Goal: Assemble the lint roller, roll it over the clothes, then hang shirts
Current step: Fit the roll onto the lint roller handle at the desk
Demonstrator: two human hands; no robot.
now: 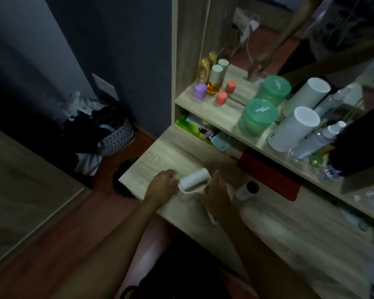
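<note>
Lint roller [195,179] lies on the near-left part of the wooden tabletop [279,229]: white paper cylinder, handle end mostly hidden under the hands, image blurred. Left hand [161,186] touches the roller's left end, fingers curled; cannot tell if it grips. Right hand [217,194] sits at the roller's right side, fingers spread and loose, with a white strip under the palm. Spare roll [246,188], white with a dark hollow core, lies just right of the right hand. Green jar [257,117] on the shelf [214,108] has white lid lettering, too blurred to read. Laundry basket [115,139] stands on the floor, far left.
</note>
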